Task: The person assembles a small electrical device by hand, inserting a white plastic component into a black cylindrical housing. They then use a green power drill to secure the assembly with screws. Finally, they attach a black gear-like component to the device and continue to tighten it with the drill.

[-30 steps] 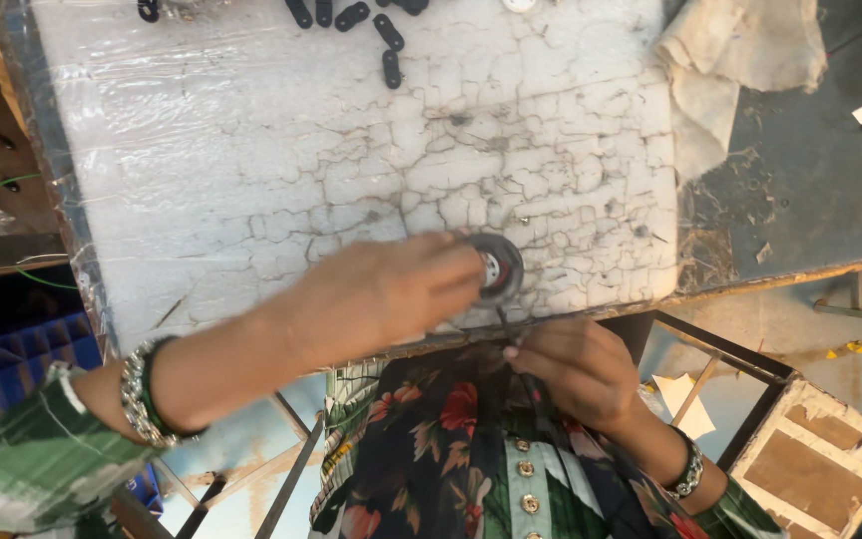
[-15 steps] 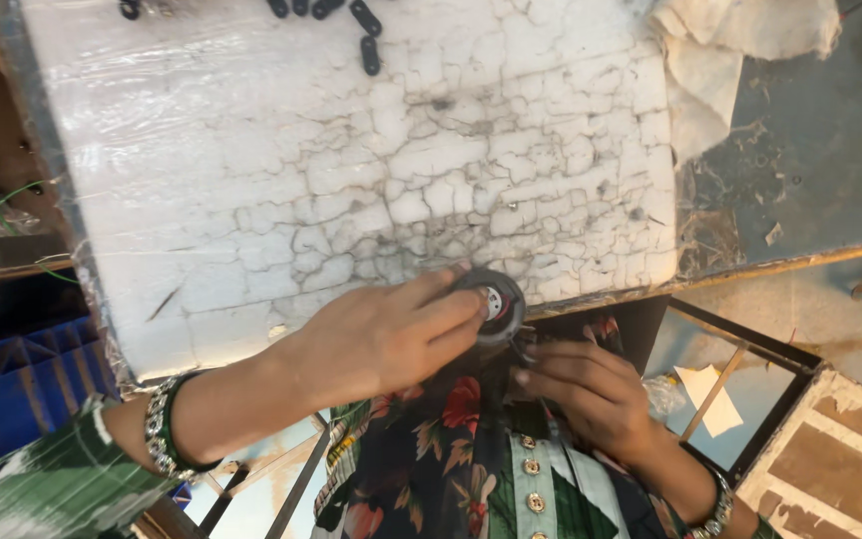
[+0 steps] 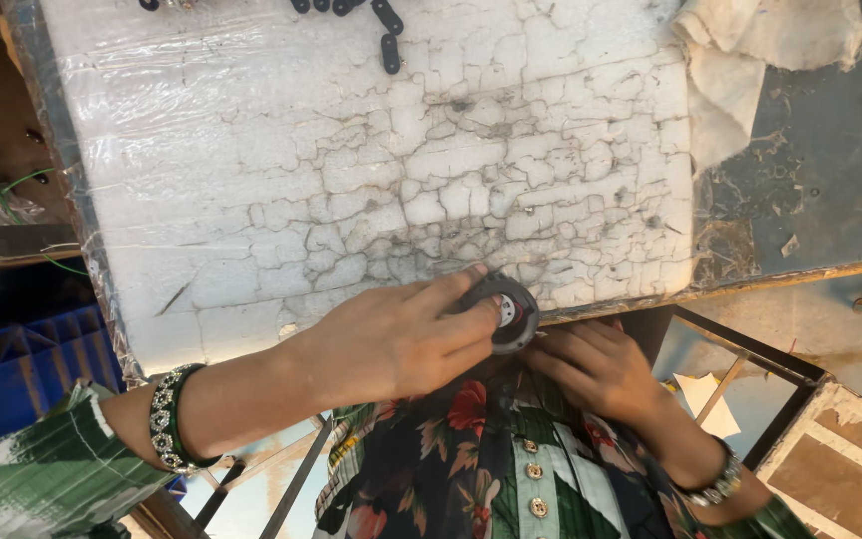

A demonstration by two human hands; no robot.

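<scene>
Pinching a round black part (image 3: pixel 507 311) at the board's (image 3: pixel 351 170) near edge, the left hand (image 3: pixel 391 339) steadies it; the right hand (image 3: pixel 591 364), fingers curled, works just beneath, fitting seemingly unfinished.

A dark, grimy worktop (image 3: pixel 830 190) fills the far and right part of the view, its near edge worn and chipped. On it lies a large white slab (image 3: pixel 371 170) with a cracked, soot-marked surface, wrapped in clear plastic film. At the slab's far edge sit several small black oblong parts (image 3: pixel 389 40). A crumpled off-white cloth (image 3: pixel 750 60) lies at the far right, overlapping the slab's corner.
</scene>
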